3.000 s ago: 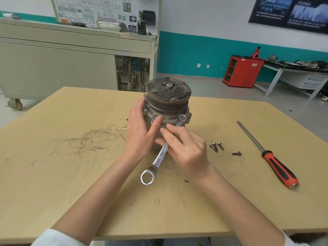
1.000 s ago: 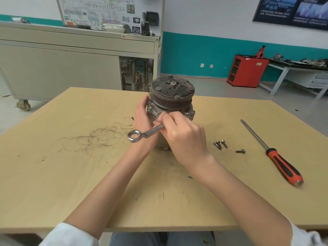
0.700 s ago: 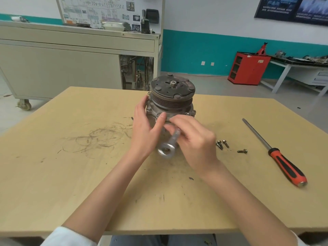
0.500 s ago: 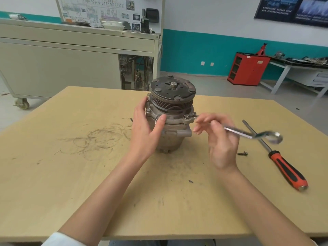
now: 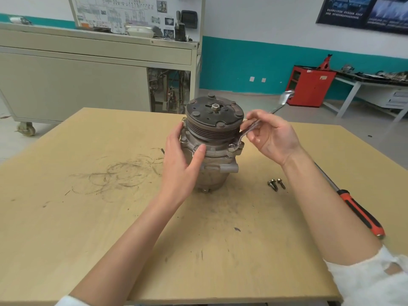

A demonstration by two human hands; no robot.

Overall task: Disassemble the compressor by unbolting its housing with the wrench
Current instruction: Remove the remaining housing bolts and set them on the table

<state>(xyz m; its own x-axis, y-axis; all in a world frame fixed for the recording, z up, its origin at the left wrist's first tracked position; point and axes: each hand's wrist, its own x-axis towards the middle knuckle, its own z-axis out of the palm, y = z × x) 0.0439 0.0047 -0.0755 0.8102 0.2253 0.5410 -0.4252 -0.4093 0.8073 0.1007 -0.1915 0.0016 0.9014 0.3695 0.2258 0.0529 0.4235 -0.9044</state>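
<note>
A grey metal compressor [image 5: 213,151] with a dark pulley on top stands upright in the middle of the wooden table [image 5: 66,217]. My left hand [image 5: 183,164] grips its left side, thumb on the housing flange. My right hand [image 5: 271,135] pinches the shaft of a silver wrench [image 5: 245,133]. The wrench's lower ring end sits on a bolt on the right of the flange, and its other end sticks up and away to the right. Two loose bolts [image 5: 276,184] lie on the table to the right of the compressor.
A long screwdriver with a red and black handle [image 5: 357,210] lies on the table at the right, partly under my right forearm. Behind the table stand a beige wheeled cabinet [image 5: 88,80], a red cabinet [image 5: 309,85] and a white workbench [image 5: 375,85].
My right hand swung the wrench from the front of the compressor round to its right side and set the ring end on a flange bolt there. My left hand stayed on the housing.
</note>
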